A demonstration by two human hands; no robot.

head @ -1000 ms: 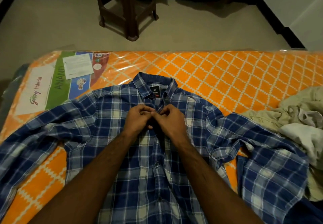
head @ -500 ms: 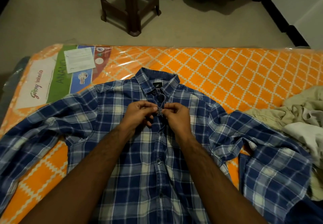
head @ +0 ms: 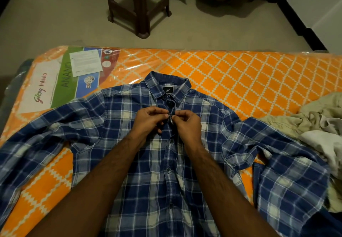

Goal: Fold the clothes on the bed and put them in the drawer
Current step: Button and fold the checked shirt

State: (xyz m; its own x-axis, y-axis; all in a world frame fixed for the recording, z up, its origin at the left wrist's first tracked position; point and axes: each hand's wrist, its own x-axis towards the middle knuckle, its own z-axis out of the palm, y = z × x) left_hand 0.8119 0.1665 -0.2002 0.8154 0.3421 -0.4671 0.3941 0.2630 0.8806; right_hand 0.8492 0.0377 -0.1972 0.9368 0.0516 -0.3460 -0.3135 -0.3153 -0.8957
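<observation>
Mattress (head: pixel 231 74) far half bare (shirt (head: pixel 129 162) central); hands pinch placket.

Head view, looking down (close), over bed (head: pixel 240 74)

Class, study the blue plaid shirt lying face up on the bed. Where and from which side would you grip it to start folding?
Probably grip the plaid shirt at the two shoulder seams, coming from above. It lies flat, front up, collar away from the person, sleeves spread wide, so the shoulders are exposed. For now the left hand and right hand pinch the placket at a button below the collar.
</observation>
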